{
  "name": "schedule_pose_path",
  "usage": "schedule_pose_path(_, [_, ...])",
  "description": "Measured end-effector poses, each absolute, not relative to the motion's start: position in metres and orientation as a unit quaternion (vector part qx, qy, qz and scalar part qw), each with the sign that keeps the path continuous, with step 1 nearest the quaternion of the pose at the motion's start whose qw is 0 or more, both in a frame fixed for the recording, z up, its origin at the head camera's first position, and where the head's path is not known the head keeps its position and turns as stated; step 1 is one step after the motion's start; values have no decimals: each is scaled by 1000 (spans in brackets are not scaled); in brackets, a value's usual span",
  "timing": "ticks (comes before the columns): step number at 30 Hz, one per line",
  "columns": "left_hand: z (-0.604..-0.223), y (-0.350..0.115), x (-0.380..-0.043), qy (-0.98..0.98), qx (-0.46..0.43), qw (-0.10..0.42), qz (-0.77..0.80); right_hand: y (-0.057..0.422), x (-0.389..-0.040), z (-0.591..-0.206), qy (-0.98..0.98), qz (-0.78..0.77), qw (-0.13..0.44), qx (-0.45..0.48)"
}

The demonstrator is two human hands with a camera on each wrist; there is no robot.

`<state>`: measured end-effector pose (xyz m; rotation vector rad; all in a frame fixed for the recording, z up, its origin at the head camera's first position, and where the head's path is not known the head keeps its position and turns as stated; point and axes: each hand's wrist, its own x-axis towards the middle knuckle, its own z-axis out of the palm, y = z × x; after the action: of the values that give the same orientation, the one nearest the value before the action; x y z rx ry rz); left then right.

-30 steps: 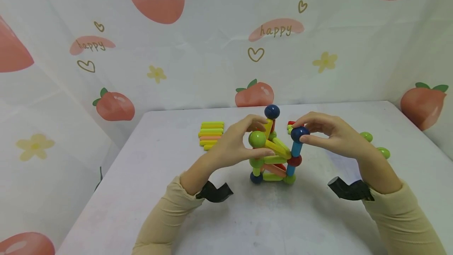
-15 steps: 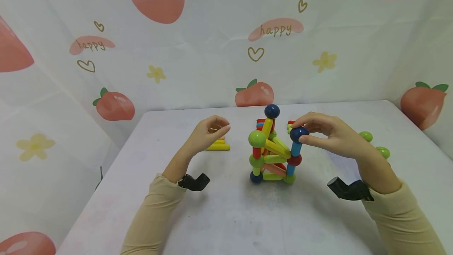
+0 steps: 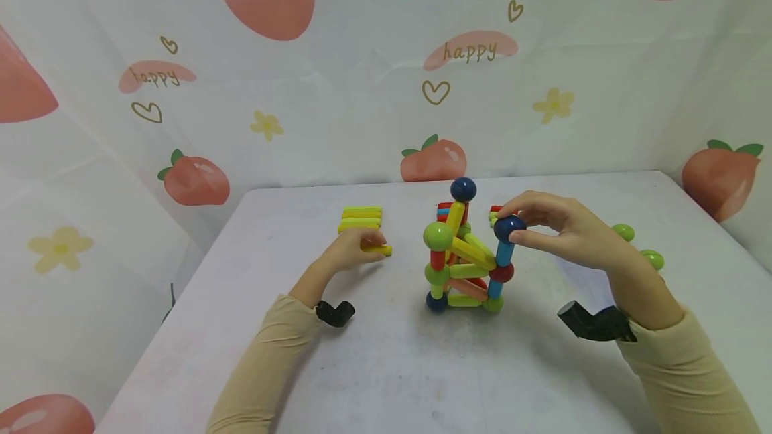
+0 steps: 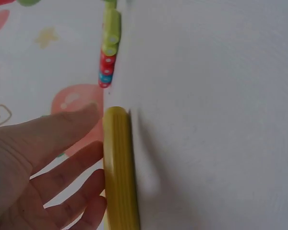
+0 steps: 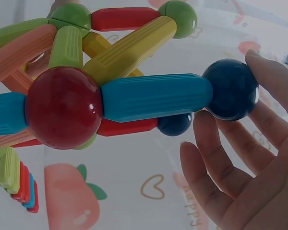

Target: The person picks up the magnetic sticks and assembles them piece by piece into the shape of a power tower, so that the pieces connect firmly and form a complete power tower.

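My left hand (image 3: 352,250) reaches over a yellow stick (image 4: 119,167) that lies on the table at the near end of a row. Its fingertips are right at the stick's upper side in the left wrist view, and the thumb tip is beside the stick's end. With thumb and fingers my right hand (image 3: 563,230) pinches a dark blue ball (image 5: 231,89) on top of a light blue stick (image 5: 156,97). That stick rises from a red ball (image 5: 64,108) at a corner of an upright frame of balls and sticks.
Several yellow-green sticks (image 3: 362,213) lie beyond my left hand. Behind the frame are red and blue sticks (image 3: 445,207). Two green balls (image 3: 653,259) rest at the right, and another dark blue ball (image 3: 463,189) tops the frame. A printed cloth (image 3: 338,99) hangs behind the table.
My left hand has moved left, away from the frame, and then down onto the yellow stick. My right hand has stayed on the dark blue ball.
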<state>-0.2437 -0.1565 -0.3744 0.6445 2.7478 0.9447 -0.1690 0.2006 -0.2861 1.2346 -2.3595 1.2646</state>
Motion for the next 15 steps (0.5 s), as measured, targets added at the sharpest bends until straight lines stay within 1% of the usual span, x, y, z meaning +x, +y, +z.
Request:
schedule_pose_path(10, [-379, -148, -245, 942, 206, 89, 251, 200, -169, -286, -795, 429, 95, 418])
schedule_pose_path(15, [-370, -144, -245, 937, 222, 74, 259, 201, -169, -286, -798, 427, 96, 415])
